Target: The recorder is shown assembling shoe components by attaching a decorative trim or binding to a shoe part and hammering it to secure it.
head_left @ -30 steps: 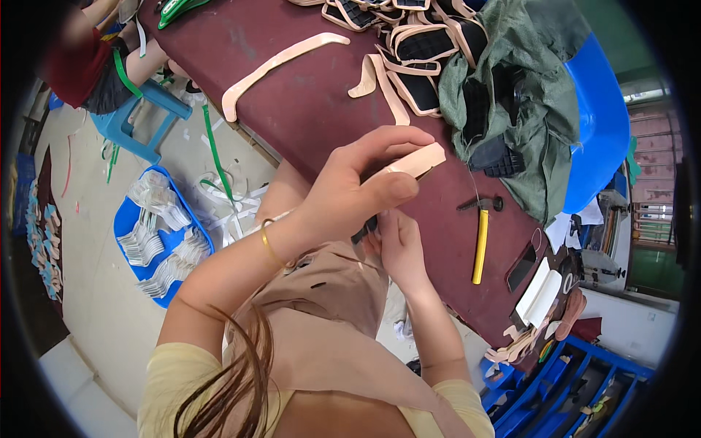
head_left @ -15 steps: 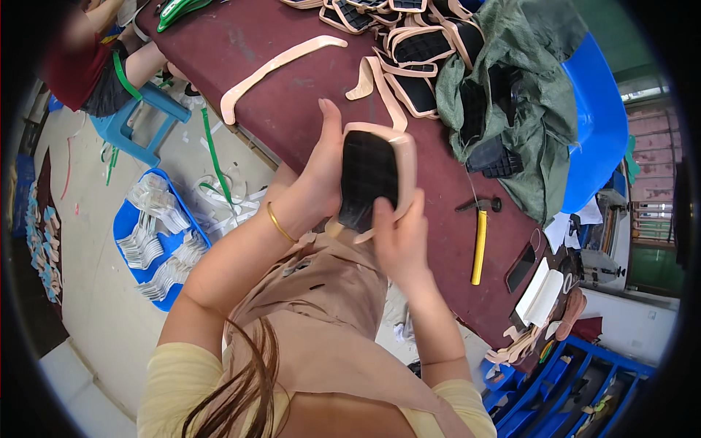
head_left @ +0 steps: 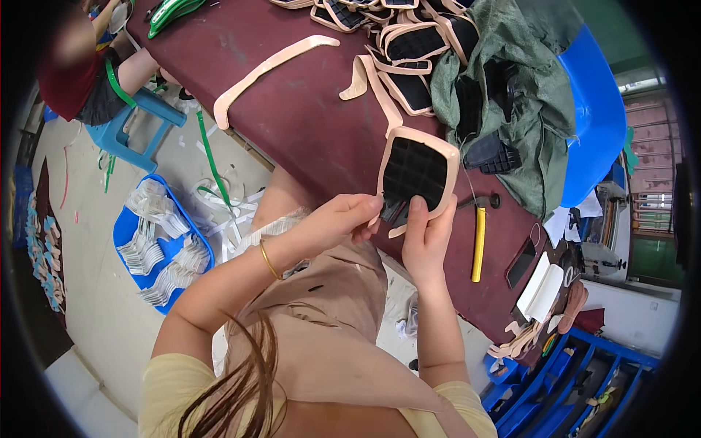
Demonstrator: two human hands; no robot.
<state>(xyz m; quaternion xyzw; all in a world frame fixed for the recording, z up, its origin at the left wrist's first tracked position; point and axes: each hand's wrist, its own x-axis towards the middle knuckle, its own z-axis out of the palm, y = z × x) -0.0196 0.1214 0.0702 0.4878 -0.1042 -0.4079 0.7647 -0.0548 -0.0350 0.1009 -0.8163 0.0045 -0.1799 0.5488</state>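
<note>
A black shoe sole piece (head_left: 415, 171) with a grid pattern stands tilted in front of me, a glossy beige strip (head_left: 454, 169) wrapped round its edge. My right hand (head_left: 427, 237) grips it from the lower right, thumb pressed on the black face. At its lower left corner my left hand (head_left: 350, 217) pinches the edge, where the strip's end seems to be; its fingertips are partly hidden. A loose tail of the strip hangs below the piece, between the hands. On the table beyond lie one long beige strip (head_left: 274, 66) and a folded one (head_left: 376, 91).
Finished-looking black pieces with beige rims (head_left: 416, 44) pile up at the far side, beside a green sack (head_left: 529, 109) and blue tub (head_left: 595, 117). A yellow-handled hammer (head_left: 479, 244) and phone (head_left: 521, 264) lie right. A blue basket (head_left: 162, 306) stands left; a person (head_left: 80, 80) sits beyond.
The sole piece has moved right and away from me. My left hand has gone from its upper left side down to the lower left corner and now pinches there.
</note>
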